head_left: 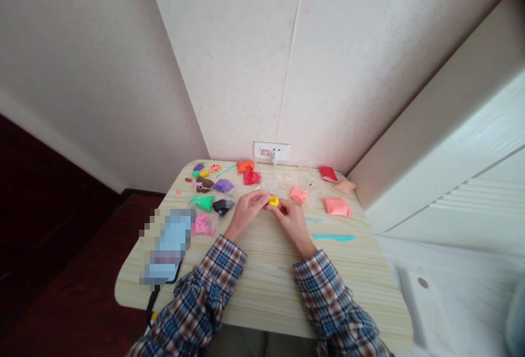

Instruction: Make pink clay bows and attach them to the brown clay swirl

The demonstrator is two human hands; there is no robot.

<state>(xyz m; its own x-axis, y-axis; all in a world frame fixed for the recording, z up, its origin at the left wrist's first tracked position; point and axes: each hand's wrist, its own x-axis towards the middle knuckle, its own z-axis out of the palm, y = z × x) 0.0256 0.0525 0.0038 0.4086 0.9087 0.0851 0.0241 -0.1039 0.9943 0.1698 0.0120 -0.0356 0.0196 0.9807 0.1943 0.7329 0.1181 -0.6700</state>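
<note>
A small lump of yellow modelling clay [273, 201] is pinched between both hands above the middle of the table. My left hand [249, 209] grips it from the left with thumb and fingertips. From the right, the fingers of my right hand [292, 220] close on the same lump. Just beyond the hands lies an opened bag of coral clay [298, 194]. Near my right wrist is a flat turquoise clay tool [334, 237], with a thinner turquoise tool [314, 220] beyond it.
Bagged clay in green [204, 202], black [222, 206], purple [223, 185] and pink [204, 224] lies left. Small clay fruit shapes [215, 168] sit at the back left. A phone [170, 247] with a cable is front left. Red [328, 174] and coral packets [338, 206] lie right. A wall socket [271, 151] is behind the wooden table [266, 297].
</note>
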